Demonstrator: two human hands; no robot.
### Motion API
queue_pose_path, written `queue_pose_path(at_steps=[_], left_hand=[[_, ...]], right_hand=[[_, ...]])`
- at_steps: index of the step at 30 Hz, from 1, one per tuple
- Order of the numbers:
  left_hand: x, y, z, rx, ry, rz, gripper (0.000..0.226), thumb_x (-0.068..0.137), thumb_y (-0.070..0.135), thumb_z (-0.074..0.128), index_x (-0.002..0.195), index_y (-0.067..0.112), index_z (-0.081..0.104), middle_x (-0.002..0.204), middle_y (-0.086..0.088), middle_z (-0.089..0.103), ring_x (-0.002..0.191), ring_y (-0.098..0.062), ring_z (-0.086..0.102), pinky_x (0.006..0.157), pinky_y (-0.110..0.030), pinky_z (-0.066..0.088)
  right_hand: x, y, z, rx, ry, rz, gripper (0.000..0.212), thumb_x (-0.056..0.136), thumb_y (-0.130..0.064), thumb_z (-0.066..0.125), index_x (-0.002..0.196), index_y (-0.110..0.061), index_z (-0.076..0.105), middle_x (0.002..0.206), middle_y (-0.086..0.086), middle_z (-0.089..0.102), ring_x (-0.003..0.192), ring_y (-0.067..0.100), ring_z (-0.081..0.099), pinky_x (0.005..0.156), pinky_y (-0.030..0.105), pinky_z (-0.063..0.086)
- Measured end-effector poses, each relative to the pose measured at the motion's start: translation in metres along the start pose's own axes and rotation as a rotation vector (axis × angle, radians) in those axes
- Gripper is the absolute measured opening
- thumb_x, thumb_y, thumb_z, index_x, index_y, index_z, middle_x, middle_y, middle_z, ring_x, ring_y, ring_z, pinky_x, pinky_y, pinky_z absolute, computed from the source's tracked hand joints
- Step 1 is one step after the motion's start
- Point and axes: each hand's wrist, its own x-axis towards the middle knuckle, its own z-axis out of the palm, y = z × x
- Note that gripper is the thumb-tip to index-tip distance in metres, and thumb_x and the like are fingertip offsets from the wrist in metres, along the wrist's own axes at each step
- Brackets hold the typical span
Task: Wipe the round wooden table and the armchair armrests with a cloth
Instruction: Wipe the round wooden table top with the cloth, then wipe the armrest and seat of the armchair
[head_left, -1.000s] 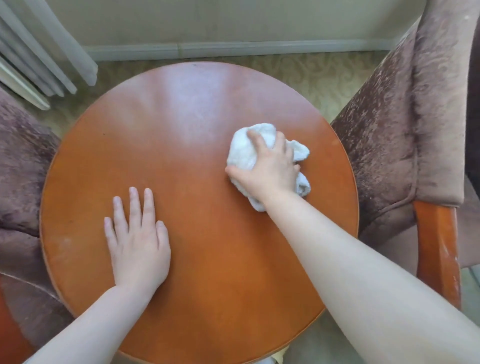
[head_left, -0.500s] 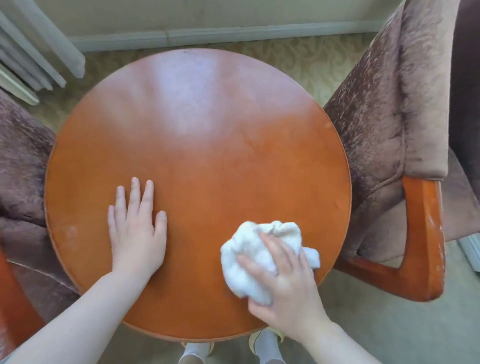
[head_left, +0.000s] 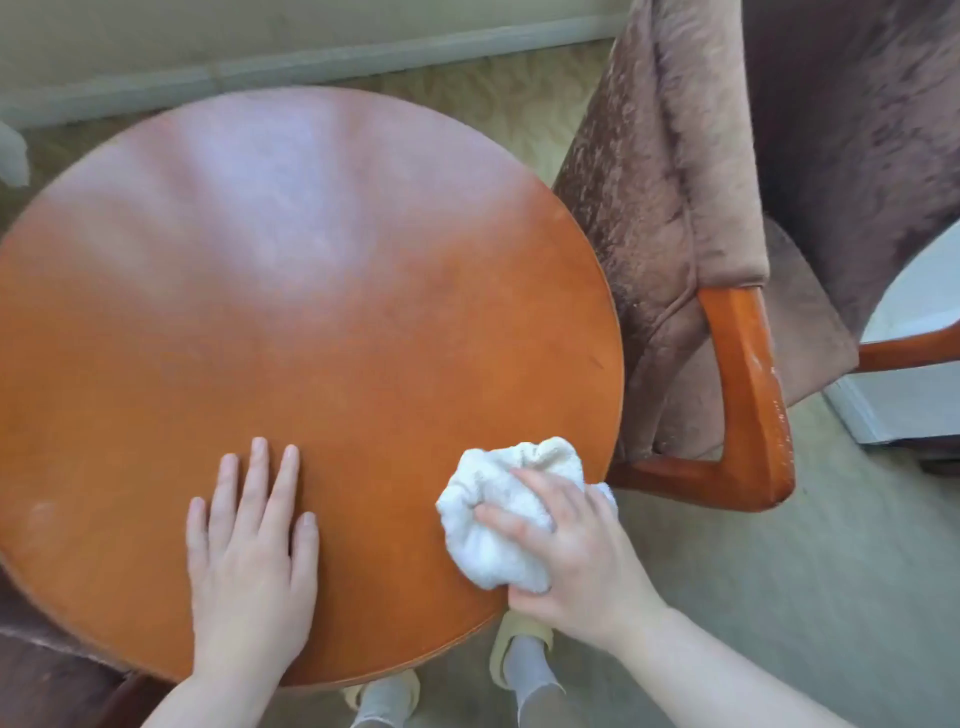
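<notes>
The round wooden table (head_left: 311, 312) fills the left and middle of the view, its top orange-brown and shiny. My right hand (head_left: 571, 561) grips a bunched white cloth (head_left: 498, 519) and presses it on the table's near right edge. My left hand (head_left: 249, 561) lies flat on the near part of the tabletop, fingers spread, holding nothing. To the right stands a brown velvet armchair (head_left: 670, 218) with an orange wooden armrest (head_left: 753, 395) close to the cloth.
A second brown armchair (head_left: 36, 670) shows at the lower left edge. Pale carpet (head_left: 810, 571) lies under everything. A skirting board (head_left: 332, 57) runs along the far wall. My feet in grey socks (head_left: 524, 670) stand below the table's near edge.
My right hand dragged the cloth from the table's right middle to its near right edge. The left hand stayed flat. The view shifted right, showing more of the right armchair.
</notes>
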Motion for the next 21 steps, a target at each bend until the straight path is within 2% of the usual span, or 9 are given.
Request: queue_pose_path(at_steps=[2,4,6,9,12,14,17,19,21], left_hand=[[0.006,0.008,0.001,-0.014,-0.024,0.003,0.056,0.095,0.040,0.029,0.149,0.025,0.030,0.159,0.001,0.021,0.148,-0.022,0.009,0.116,-0.043,0.003],[0.015,0.035,0.004,-0.027,-0.068,0.065,0.054,0.097,0.035,0.039,0.149,0.026,0.028,0.159,0.005,0.013,0.148,-0.020,0.004,0.117,-0.046,0.002],[0.028,0.071,0.003,-0.060,-0.092,0.148,0.058,0.095,0.029,0.045,0.150,0.026,0.026,0.156,0.010,0.005,0.148,-0.015,-0.004,0.118,-0.044,-0.002],[0.053,0.143,-0.003,-0.146,-0.050,0.312,0.058,0.096,0.025,0.045,0.150,0.028,0.025,0.158,0.010,0.004,0.147,-0.011,-0.007,0.118,-0.038,-0.008],[0.082,0.225,-0.009,-0.240,0.020,0.387,0.056,0.098,0.026,0.041,0.150,0.029,0.023,0.161,0.004,0.006,0.148,-0.016,-0.007,0.117,-0.038,-0.008],[0.099,0.279,-0.010,-0.326,0.037,0.390,0.055,0.098,0.027,0.038,0.150,0.030,0.021,0.162,0.001,0.005,0.148,-0.018,-0.006,0.118,-0.040,-0.006],[0.119,0.346,-0.005,-0.415,-0.023,0.352,0.057,0.098,0.035,0.036,0.151,0.033,0.014,0.162,-0.004,-0.003,0.148,-0.024,-0.008,0.118,-0.044,0.000],[0.129,0.377,0.001,-0.414,-0.068,0.322,0.063,0.097,0.039,0.039,0.152,0.035,0.007,0.160,-0.008,-0.014,0.148,-0.027,-0.008,0.118,-0.043,0.003],[0.135,0.403,0.009,-0.445,-0.073,0.254,0.071,0.095,0.040,0.044,0.150,0.038,0.000,0.156,-0.013,-0.026,0.148,-0.031,-0.001,0.118,-0.041,0.010]], right_hand=[[0.013,0.026,-0.029,0.057,0.081,0.357,0.067,0.060,-0.030,0.070,0.125,-0.042,0.057,0.131,-0.004,0.051,0.116,0.022,0.051,0.083,0.035,0.048],[0.025,0.051,-0.064,0.227,0.320,0.587,0.064,0.064,-0.026,0.073,0.123,-0.044,0.055,0.125,-0.009,0.049,0.112,0.009,0.049,0.086,0.018,0.041],[0.039,0.081,-0.108,0.314,0.661,0.677,0.061,0.063,-0.024,0.074,0.119,-0.042,0.057,0.118,-0.010,0.049,0.097,-0.011,0.045,0.081,-0.003,0.029],[0.054,0.120,-0.158,0.236,0.952,0.762,0.059,0.061,-0.033,0.069,0.117,-0.044,0.055,0.116,-0.012,0.046,0.096,-0.014,0.043,0.079,-0.006,0.026],[0.057,0.145,-0.158,0.151,0.716,0.765,0.065,0.066,-0.035,0.068,0.128,-0.042,0.050,0.130,-0.006,0.043,0.117,0.015,0.045,0.093,0.022,0.042],[0.030,0.151,-0.128,0.136,0.556,0.758,0.069,0.066,-0.032,0.069,0.131,-0.040,0.049,0.133,-0.003,0.043,0.118,0.022,0.043,0.093,0.037,0.046],[-0.039,0.142,-0.079,0.180,0.643,0.932,0.070,0.062,-0.027,0.073,0.128,-0.036,0.053,0.128,0.001,0.047,0.113,0.027,0.045,0.086,0.032,0.042],[-0.059,0.149,-0.073,0.451,0.713,1.155,0.065,0.066,-0.036,0.074,0.126,-0.039,0.051,0.126,0.001,0.049,0.113,0.025,0.046,0.086,0.029,0.037],[-0.031,0.177,-0.087,0.780,0.753,1.373,0.056,0.069,-0.051,0.067,0.122,-0.043,0.050,0.123,-0.001,0.055,0.112,0.024,0.050,0.093,0.035,0.043]])
